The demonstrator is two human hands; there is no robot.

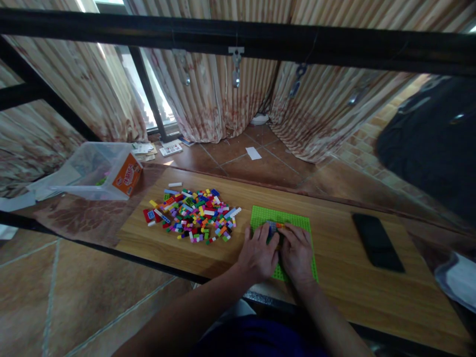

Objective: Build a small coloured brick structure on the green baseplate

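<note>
A: Wooden table (345,233), green baseplate (264,216) near its middle, loose brick pile (193,215) left of it?

B: Yes. Left hand (258,253) and right hand (297,253) curl together, pinching small brick cluster (274,227) on the baseplate.

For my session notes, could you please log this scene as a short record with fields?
surface: wooden table
left hand: rests on green baseplate, fingers on small brick assembly
right hand: on the baseplate, touching the same assembly
left of hands: pile of loose coloured bricks
far left: clear plastic tub, tipped on its side
right: black phone, lying flat
</note>
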